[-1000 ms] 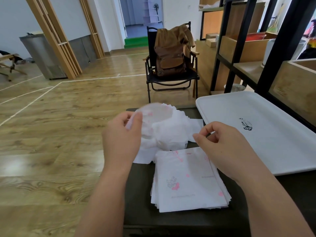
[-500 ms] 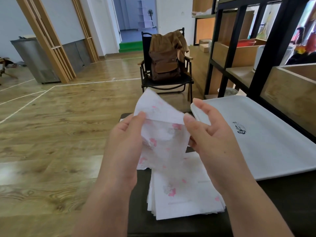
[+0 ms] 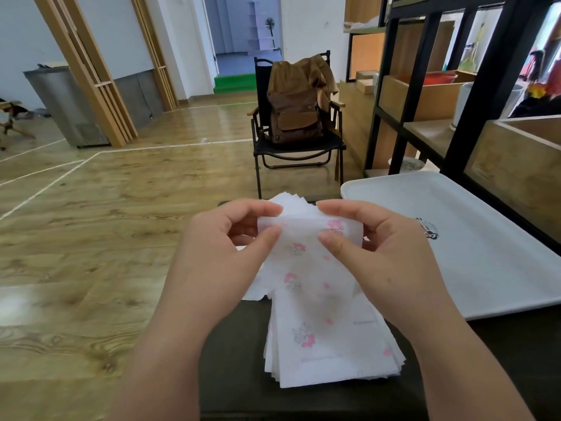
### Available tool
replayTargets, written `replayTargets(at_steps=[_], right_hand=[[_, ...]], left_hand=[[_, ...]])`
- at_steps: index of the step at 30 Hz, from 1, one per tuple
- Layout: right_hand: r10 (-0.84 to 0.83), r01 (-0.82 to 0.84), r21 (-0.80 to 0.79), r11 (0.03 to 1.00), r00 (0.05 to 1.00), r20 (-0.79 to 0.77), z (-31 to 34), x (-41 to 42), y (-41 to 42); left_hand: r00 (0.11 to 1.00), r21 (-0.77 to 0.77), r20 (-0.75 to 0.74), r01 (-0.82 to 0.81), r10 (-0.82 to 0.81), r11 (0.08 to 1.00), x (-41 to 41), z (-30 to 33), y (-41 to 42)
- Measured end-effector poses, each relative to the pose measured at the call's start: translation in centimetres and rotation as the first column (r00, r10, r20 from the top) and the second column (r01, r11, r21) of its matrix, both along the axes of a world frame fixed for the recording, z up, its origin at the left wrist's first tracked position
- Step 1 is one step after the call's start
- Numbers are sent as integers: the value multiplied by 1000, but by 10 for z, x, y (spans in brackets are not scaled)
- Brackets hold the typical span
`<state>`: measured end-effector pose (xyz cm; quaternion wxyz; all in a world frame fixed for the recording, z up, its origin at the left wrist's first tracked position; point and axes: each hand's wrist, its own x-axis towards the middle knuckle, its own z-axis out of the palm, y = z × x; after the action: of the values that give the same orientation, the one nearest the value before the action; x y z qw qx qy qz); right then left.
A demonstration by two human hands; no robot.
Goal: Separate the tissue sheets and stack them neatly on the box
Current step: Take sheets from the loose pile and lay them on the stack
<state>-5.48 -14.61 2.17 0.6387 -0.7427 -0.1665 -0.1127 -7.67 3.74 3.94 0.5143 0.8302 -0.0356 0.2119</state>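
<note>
A thin white tissue sheet [image 3: 306, 253] with pink prints hangs between my hands above the dark box [image 3: 233, 354]. My left hand [image 3: 221, 253] pinches its upper left edge between thumb and fingers. My right hand [image 3: 382, 256] pinches the upper right edge the same way. Under the sheet lies a near stack of tissues [image 3: 331, 344] on the box. A looser pile of tissues [image 3: 291, 200] shows just behind my hands, mostly hidden by them.
A white tray [image 3: 473, 256] lies on the right, touching the box area. Behind it rises a black-framed shelf [image 3: 403, 95] with wooden bins. A black folding chair [image 3: 303, 147] holding a brown backpack stands ahead on the wooden floor.
My left hand lifted one sheet off the far pile, my right hand joined it, and both now pinch the sheet's top edge, lowered closer over the near stack.
</note>
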Motion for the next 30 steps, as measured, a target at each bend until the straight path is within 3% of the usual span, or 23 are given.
replayTargets(at_steps=[7,11,15,19,22,26,30], right_hand=[[-154,151,-188,971,988,-4,-6,4,-3],[-157,148,-269,952,987,-15,-9,6,-5],[-110,109,-166,980,994,-2,0,4,-6],[-45,45,-1,999,992,-121,13,-6,-9],[-34,31,-14,999,968,-247,18,-10,-15],[-63,-145,-392,908,880,-471,8,-6,-21],[-179,-162,-576,802,854,-489,-8,1,-18]], left_hand=[[997,122,31,-79,76,989,-3,0,-3],[997,181,21,-82,79,980,-2,0,-2],[998,160,31,-56,52,985,-2,1,-2],[994,-43,1,106,-106,993,-5,9,-6],[979,-141,-112,156,-173,978,-9,12,-8],[895,130,-439,154,-82,979,-4,-3,1],[757,233,-652,254,-43,939,0,-16,3]])
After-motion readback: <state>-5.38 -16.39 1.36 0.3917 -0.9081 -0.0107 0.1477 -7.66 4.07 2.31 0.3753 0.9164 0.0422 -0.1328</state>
